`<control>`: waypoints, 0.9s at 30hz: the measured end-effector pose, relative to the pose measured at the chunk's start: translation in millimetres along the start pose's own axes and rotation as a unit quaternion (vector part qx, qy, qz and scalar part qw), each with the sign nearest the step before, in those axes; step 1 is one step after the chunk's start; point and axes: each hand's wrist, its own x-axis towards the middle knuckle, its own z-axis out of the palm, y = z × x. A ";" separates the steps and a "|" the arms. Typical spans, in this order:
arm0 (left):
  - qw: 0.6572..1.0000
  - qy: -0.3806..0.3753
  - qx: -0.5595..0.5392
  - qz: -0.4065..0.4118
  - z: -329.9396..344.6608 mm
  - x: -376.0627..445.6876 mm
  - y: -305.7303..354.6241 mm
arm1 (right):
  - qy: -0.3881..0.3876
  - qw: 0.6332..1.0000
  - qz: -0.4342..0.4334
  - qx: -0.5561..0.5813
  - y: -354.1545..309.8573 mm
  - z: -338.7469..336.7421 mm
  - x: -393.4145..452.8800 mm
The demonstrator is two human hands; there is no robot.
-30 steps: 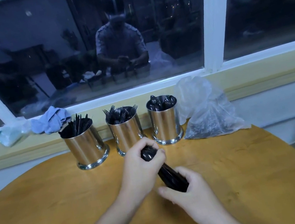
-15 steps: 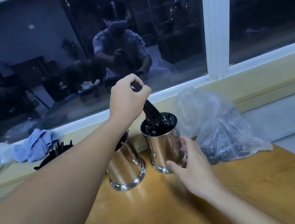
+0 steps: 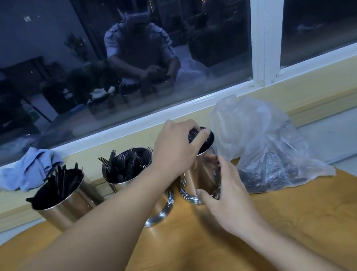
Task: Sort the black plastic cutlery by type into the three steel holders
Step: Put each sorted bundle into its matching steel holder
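Three steel holders stand in a row at the table's far edge. The left holder (image 3: pixel 66 207) contains black knives (image 3: pixel 62 180). Black forks (image 3: pixel 127 162) fill the middle holder (image 3: pixel 119 185). My left hand (image 3: pixel 174 145) sits over the mouth of the right holder (image 3: pixel 200 172), its fingers curled round the tops of a bundle of black spoons (image 3: pixel 196 132) standing inside. My right hand (image 3: pixel 227 195) grips the right holder's side, thumb near the base and fingers on the wall. My left hand hides most of the spoons.
A clear plastic bag (image 3: pixel 264 144) with dark contents lies just right of the right holder. A blue cloth (image 3: pixel 31 167) rests on the window ledge behind the left holder. The round wooden table (image 3: pixel 305 220) spreads toward me. A window stands behind.
My left hand carried the spoon bundle from the table up to the right holder and has sunk with it onto the rim. My right hand left the bundle and took hold of that holder.
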 end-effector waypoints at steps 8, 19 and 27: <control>0.996 -0.085 0.031 -0.009 4.3 -19.7 -4.0 | -0.041 0.998 -0.006 -0.040 -0.2 -11.2 -9.7; 0.992 0.048 -0.117 -0.006 -25.9 -57.7 22.5 | 0.105 0.975 0.114 -0.160 22.9 -89.3 23.9; 0.977 -0.026 -0.201 -0.072 46.2 -121.0 51.7 | -0.080 0.945 0.149 -0.281 40.6 -92.9 2.5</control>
